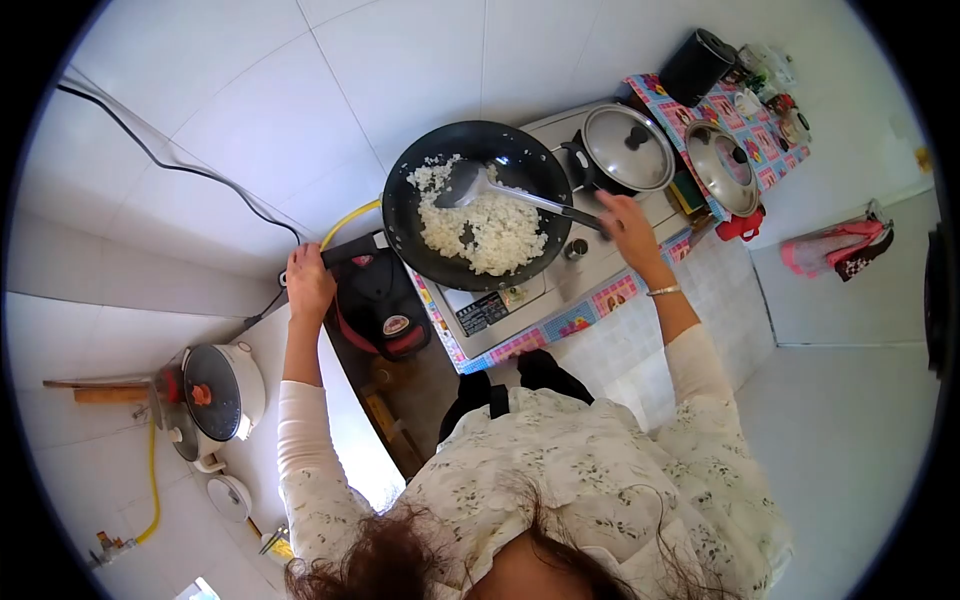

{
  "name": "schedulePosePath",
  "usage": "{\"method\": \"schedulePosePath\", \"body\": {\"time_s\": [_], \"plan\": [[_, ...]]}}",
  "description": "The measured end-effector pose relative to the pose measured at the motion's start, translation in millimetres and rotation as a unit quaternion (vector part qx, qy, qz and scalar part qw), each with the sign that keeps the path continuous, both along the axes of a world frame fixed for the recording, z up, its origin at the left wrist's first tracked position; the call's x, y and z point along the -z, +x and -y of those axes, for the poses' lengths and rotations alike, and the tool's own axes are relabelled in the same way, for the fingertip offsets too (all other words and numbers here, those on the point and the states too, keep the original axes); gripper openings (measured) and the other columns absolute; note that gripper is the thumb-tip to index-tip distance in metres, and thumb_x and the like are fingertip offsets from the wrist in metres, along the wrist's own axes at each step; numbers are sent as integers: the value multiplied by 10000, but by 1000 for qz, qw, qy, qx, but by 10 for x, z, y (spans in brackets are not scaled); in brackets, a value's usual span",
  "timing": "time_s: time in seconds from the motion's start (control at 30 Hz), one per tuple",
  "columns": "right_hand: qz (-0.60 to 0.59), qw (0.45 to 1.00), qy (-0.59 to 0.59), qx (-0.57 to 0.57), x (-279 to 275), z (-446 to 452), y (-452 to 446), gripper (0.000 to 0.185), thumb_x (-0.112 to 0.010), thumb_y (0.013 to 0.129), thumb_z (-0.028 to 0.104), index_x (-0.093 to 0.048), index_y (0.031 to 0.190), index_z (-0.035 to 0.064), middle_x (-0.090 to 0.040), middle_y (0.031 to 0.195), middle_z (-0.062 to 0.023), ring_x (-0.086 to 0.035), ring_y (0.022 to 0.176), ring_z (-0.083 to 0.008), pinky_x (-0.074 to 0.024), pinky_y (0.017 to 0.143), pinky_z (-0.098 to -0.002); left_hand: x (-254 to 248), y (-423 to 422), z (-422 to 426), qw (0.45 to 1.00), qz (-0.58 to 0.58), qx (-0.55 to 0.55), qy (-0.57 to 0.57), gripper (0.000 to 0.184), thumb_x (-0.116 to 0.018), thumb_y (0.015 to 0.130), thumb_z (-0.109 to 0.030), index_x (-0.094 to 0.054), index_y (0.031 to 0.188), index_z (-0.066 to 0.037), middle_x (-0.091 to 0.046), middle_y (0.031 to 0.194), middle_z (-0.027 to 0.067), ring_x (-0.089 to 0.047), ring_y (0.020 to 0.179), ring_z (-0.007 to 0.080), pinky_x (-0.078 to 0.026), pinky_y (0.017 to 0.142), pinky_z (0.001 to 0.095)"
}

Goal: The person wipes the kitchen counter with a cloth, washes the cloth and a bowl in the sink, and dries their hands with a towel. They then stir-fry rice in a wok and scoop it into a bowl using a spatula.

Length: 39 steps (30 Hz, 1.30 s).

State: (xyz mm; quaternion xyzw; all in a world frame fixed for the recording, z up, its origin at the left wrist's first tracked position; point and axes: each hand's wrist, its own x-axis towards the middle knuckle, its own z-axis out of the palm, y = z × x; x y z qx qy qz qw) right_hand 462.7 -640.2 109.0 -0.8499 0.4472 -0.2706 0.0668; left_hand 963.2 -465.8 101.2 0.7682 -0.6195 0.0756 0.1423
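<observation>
A dark wok [408, 235] sits over the stove [600, 255]. White cooked rice [490, 238] lies loosely spread in the wok. My left hand [310, 282] is closed around the end of the wok's long black handle [355, 250]. My right hand [629, 232] grips the black end of a metal spatula [530, 198]. The spatula slants across the wok, its broad head in the rice on the left side. Part of the spatula's grip is hidden by my right fingers.
A lidded pot [628, 150] stands right of the wok on the stove. A glass lid [720, 168] and a black container [697, 68] are on the patterned cloth behind. A black and red appliance [380, 305] sits below the wok handle. At left is a white electric cooker [245, 385].
</observation>
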Motion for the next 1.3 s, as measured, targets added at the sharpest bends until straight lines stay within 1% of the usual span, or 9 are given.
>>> {"method": "schedulePosePath", "body": {"time_s": [0.03,0.1,0.17,0.27,0.53,0.77,0.83,0.97,1.3], "plan": [[51,997,-60,22,191,78,-158,397,-567,849,206,-517,1234,125,-573,1044,-119,-576,883,-323,-465,756,-396,4,-30,-34,1000,18,-14,-16,444,-672,659,-34,-530,1078,6,-564,999,166,-516,985,341,-402,910,400],[77,968,115,207,730,37,-575,391,-549,843,143,-509,1223,58,-548,1154,-172,-552,948,-356,-450,823,-408,17,-162,-138,998,-1,-49,-49,521,-648,687,-31,-456,1167,30,-508,1103,201,-470,1063,354,-375,946,421],[-16,969,215,121,1161,-36,-698,454,-574,816,102,-480,1259,70,-514,1208,-209,-524,1023,-366,-431,883,-402,18,-355,-260,992,-14,-92,-86,599,-624,715,-29,-381,1256,54,-452,1208,236,-424,1141,367,-348,982,443],[-89,974,142,-150,959,-147,-395,570,-601,778,48,-429,1318,110,-461,1284,-204,-472,1127,-363,-413,930,-391,-30,-882,-577,973,-89,-168,-132,579,-571,744,-14,-351,1274,64,-407,1262,255,-389,1185,379,-314,1012,460],[-189,916,155,-317,1269,442,-172,471,-655,764,200,-489,1146,-19,-530,1098,-248,-521,997,-405,-428,841,-448,752,-3081,-1954,902,-167,-372,-140,461,-533,678,29,-462,1133,13,-485,1137,218,-442,1098,378,-368,955,430],[-321,934,117,-106,1447,499,126,695,-441,847,563,-504,1032,-104,-626,813,-276,-622,733,-415,-491,659,-511,547,-4153,-2643,809,-282,-505,-109,385,-494,714,42,-495,1100,46,-483,1164,216,-435,1139,358,-353,986,391],[-335,895,294,-11,1377,461,231,714,-392,855,594,-546,934,-99,-631,804,-271,-632,714,-390,-501,675,-488,453,-4271,-2805,774,-292,-546,-128,379,-488,717,45,-495,1095,47,-493,1149,209,-438,1137,353,-353,986,396],[-210,881,423,42,1676,309,142,530,-457,879,458,-567,872,-60,-621,728,-205,-606,584,-316,-492,589,-429,563,-4376,-3109,746,-282,-585,-147,356,-489,724,28,-508,1078,63,-517,1088,217,-459,1097,352,-373,953,391],[-182,759,586,-216,1751,-2019,926,202,-516,891,224,-551,855,29,-537,601,-76,-490,447,-166,-392,404,-311,870,-3882,-4277,712,-450,-538,-25,386,-548,752,-56,-507,1126,27,-497,1127,210,-444,1112,362,-371,964,403]]}}
